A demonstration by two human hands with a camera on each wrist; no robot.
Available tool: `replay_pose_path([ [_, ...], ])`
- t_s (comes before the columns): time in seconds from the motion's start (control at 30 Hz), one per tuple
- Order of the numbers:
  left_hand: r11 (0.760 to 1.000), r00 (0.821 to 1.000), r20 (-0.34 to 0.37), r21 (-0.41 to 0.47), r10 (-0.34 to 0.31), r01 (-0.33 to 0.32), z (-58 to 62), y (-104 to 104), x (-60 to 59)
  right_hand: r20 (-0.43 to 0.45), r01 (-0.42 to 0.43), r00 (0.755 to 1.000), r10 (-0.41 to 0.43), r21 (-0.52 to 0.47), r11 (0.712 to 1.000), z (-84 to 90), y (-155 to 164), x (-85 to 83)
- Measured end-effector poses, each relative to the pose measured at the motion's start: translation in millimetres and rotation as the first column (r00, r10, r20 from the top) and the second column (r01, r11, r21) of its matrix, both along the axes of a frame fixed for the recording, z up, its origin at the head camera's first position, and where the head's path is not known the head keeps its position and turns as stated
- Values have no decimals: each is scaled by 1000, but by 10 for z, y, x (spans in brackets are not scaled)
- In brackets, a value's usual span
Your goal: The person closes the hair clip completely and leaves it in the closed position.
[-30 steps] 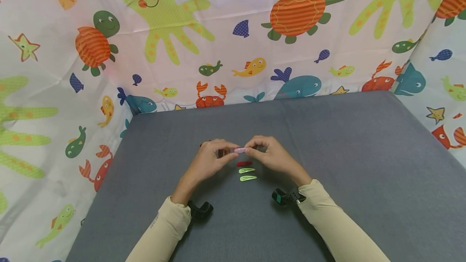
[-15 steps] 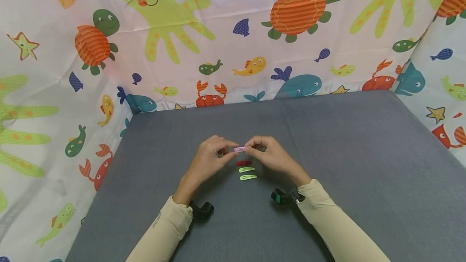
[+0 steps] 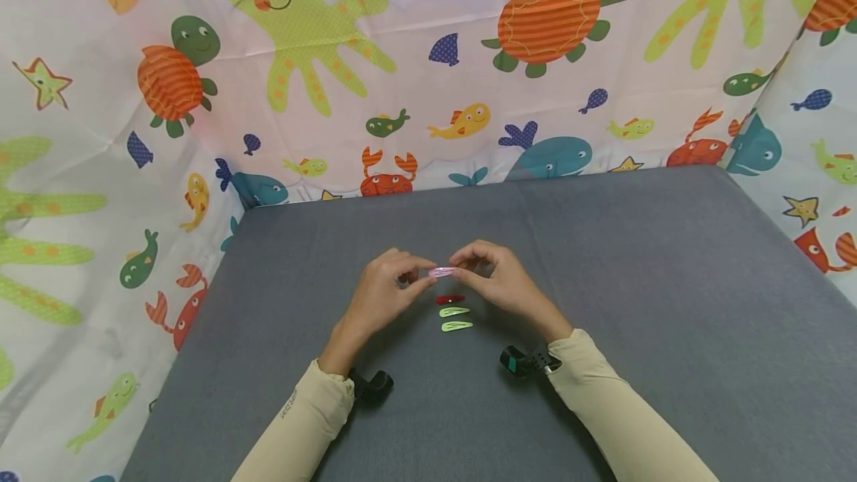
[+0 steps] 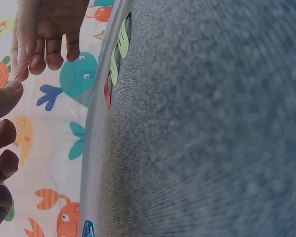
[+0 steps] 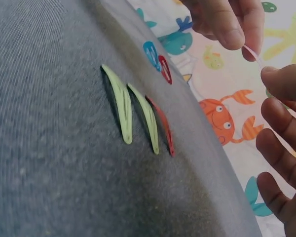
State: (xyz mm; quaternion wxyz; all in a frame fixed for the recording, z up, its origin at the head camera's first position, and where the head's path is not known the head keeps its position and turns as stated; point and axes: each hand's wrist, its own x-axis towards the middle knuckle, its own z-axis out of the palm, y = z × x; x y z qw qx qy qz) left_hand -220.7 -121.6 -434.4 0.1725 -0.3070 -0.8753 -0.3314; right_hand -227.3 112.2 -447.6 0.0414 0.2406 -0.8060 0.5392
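A pink snap hair clip (image 3: 442, 272) is held up above the table between both hands. My left hand (image 3: 388, 285) pinches its left end between thumb and index finger. At the other end my right hand (image 3: 498, 281) has its thumb on the clip, the index finger arched above it. Edge-on, the pink clip (image 5: 254, 54) looks like a thin curved strip in the right wrist view. Below the hands lie a red hair clip (image 3: 450, 299) and two light green hair clips, the upper one (image 3: 454, 312) and the lower one (image 3: 457, 326), roughly parallel in a column.
Farther back on the grey table (image 3: 636, 303), a blue hair clip (image 5: 151, 55) and another red hair clip (image 5: 165, 69) lie side by side; the left hand hides them in the head view. A sea-animal curtain (image 3: 428, 36) stands along the back and sides.
The right hand has shifted slightly up, and its index finger has lifted from the clip. More of the pink clip shows. The left hand has moved only slightly; the clips on the table stay put.
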Motion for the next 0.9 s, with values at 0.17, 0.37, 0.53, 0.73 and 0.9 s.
replay_pose_path([
  [0.17, 1000, 999, 37, -3, 26, -26, -36, -7, -13, -61, 30, 998, -27, 37, 999, -20, 8, 8],
  [0.37, 999, 997, 72, 3, 35, -35, -72, -13, -31, -102, 40, 994, -34, 57, 998, -62, 11, -14],
  [0.53, 998, 985, 168, 38, 34, -41, -98, -11, -34, -112, 48, 993, -38, 84, 995, -94, 14, -29],
  [0.73, 998, 959, 278, 18, 61, -68, -143, 9, -49, -109, 50, 993, -37, 122, 991, -140, 20, -51],
  [0.9, 997, 945, 317, -10, 79, -80, -178, 27, -61, -100, 58, 994, -42, 154, 986, -193, 15, -66],
])
